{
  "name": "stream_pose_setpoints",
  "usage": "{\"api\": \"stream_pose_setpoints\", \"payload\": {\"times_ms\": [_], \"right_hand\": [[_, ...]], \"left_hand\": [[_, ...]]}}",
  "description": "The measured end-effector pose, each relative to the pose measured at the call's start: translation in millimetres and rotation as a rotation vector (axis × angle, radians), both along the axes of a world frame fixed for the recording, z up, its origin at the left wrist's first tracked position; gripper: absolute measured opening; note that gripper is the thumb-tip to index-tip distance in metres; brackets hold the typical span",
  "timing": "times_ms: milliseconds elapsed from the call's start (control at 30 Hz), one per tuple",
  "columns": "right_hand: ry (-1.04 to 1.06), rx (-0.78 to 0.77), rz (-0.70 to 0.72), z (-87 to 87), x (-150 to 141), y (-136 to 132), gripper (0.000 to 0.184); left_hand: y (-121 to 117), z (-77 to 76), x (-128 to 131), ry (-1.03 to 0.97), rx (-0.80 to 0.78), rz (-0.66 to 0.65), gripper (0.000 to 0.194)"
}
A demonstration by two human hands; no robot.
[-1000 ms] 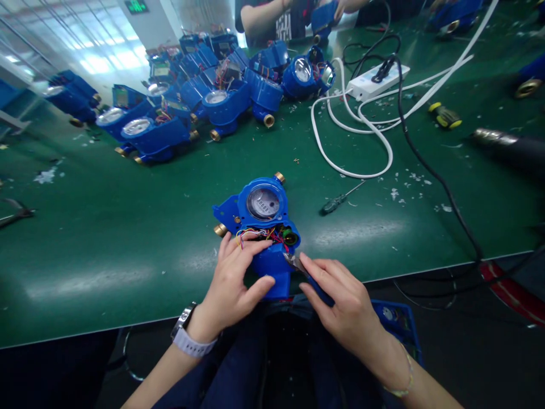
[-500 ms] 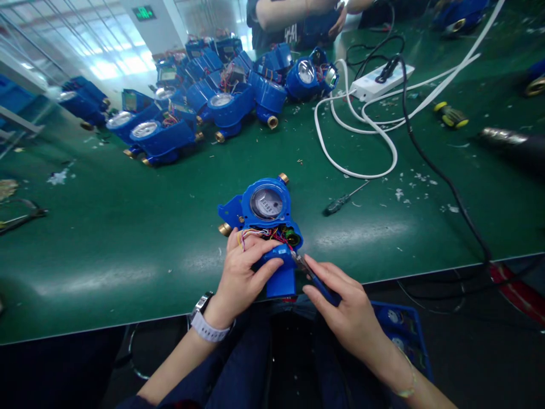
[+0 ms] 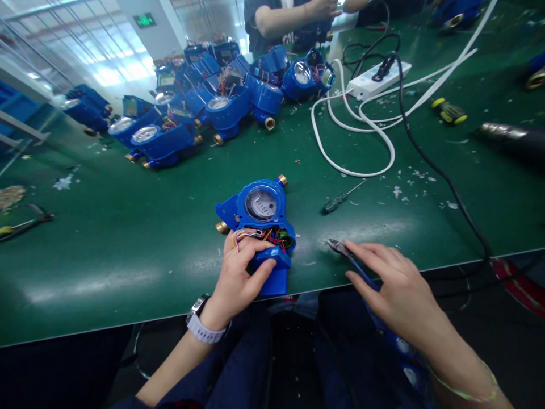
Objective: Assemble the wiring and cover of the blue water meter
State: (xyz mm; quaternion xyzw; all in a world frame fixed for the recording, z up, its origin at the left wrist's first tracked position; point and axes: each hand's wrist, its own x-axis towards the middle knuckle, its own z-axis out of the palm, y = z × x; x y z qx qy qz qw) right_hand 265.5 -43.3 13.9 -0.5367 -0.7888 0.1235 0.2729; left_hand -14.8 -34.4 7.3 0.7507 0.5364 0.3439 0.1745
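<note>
An open blue water meter (image 3: 261,216) with a round dial, brass fittings and loose coloured wires lies at the near edge of the green table (image 3: 128,238). My left hand (image 3: 240,275) grips its lower blue housing, thumb on the front and fingers among the wires. Off to the right, my right hand (image 3: 394,284) holds blue-handled cutting pliers (image 3: 344,253), whose metal jaws rest on the table apart from the meter.
Several blue meters (image 3: 221,96) crowd the far left. A small screwdriver (image 3: 340,199), white and black cables (image 3: 361,122), a power strip (image 3: 374,79), a yellow-black tool (image 3: 449,112) and a dark metal-tipped tool (image 3: 511,136) lie right. Another person's arms (image 3: 293,14) work opposite. Pliers (image 3: 25,224) lie far left.
My right hand has drawn the pliers away from the meter's wiring, rightward, down onto the table. My left hand keeps its hold on the meter.
</note>
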Motion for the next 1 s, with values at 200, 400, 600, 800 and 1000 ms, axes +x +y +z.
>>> {"api": "stream_pose_setpoints", "payload": {"times_ms": [200,400,600,800,1000], "right_hand": [[0.038,0.061,0.135,0.4,-34.6,-15.9,0.037],[-0.002,0.191,0.117,-4.4,-56.4,-14.6,0.034],[-0.008,0.2,0.135,-8.5,-58.4,-12.3,0.035],[0.026,0.175,0.116,-12.3,-62.7,-12.8,0.035],[0.151,0.12,0.153,-14.9,-63.2,-9.8,0.034]], "left_hand": [[-0.5,1.9,4.1,0.015,0.035,0.014,0.015],[-2.0,4.4,8.6,0.014,-0.003,0.058,0.018],[-2.0,4.7,11.5,-0.02,0.02,0.078,0.015],[-2.8,3.3,14.8,-0.029,0.027,0.078,0.012],[-2.2,2.0,15.2,-0.064,0.005,0.07,0.012]]}}
